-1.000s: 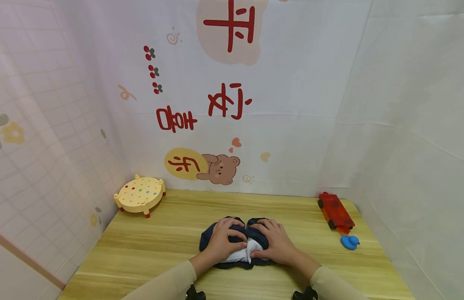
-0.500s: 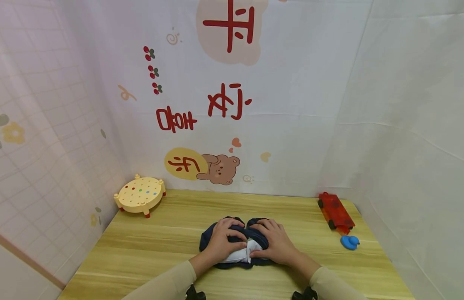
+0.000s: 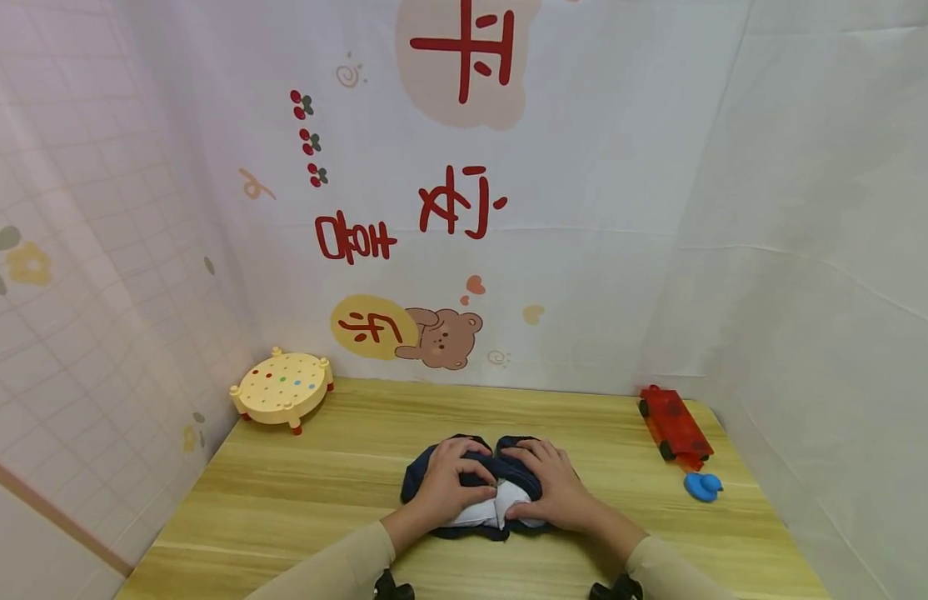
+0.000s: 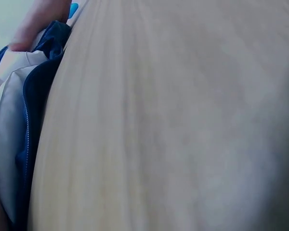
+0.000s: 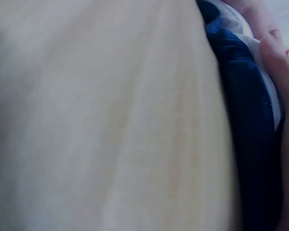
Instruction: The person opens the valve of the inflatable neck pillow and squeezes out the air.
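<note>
A dark blue fabric pouch (image 3: 415,479) with a white lining lies on the table, its zip undone. My left hand (image 3: 447,483) grips its left part, fingers curved over the blue cloth and thumb by the white lining (image 3: 475,512). On the right part, my right hand (image 3: 557,487) holds the cloth between curved fingers and a thumb laid on the lining. In the left wrist view, zip teeth (image 4: 27,139) run along the blue edge. The right wrist view shows the blue side (image 5: 253,125) beside my right hand (image 5: 284,72). Whatever is inside the pouch is hidden.
A round yellow pegboard stand (image 3: 282,387) with short legs stands at the back left of the wooden table (image 3: 299,483). At the right are a red toy car (image 3: 676,427) and a small blue duck (image 3: 703,487). Printed white cloth (image 3: 584,208) encloses the back and sides.
My right hand has shifted slightly right, and its thumb lies a little farther over the white lining. My left hand keeps its place on the pouch. The head view has moved very slightly.
</note>
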